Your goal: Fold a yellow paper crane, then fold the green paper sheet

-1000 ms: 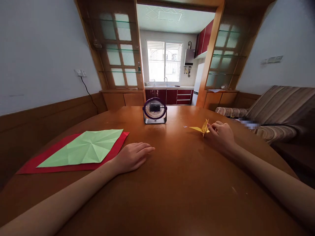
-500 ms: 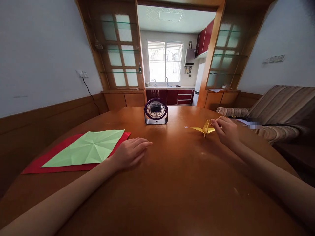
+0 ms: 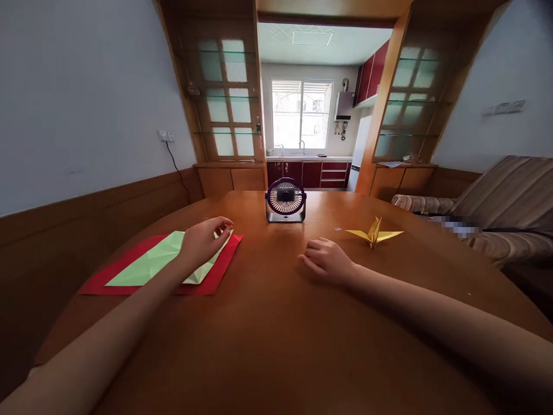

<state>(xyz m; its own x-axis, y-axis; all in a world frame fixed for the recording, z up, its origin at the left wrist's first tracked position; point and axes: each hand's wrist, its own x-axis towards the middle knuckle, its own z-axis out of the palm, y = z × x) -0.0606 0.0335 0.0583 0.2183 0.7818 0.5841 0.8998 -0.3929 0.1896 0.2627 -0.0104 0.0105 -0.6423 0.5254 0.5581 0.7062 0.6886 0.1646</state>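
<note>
My left hand reaches over a creased sheet of light green paper, thumb and fingers closed at its far right corner. Part of that sheet is hidden behind the hand and forearm, and its right part looks paler. Beneath it lies a larger red sheet of paper. My right hand is over the middle of the table with its fingers curled in, and nothing shows in it. To its right a folded yellow paper crane stands with wings spread, apart from the hand.
A small dark purple fan stands on the wooden table toward the far edge. A small pale scrap lies left of the crane. Beyond the right edge is a striped sofa.
My right hand has let go of the crane and moved left to mid-table. My left hand has moved from the table onto the green sheet's corner. The view has shifted slightly left.
</note>
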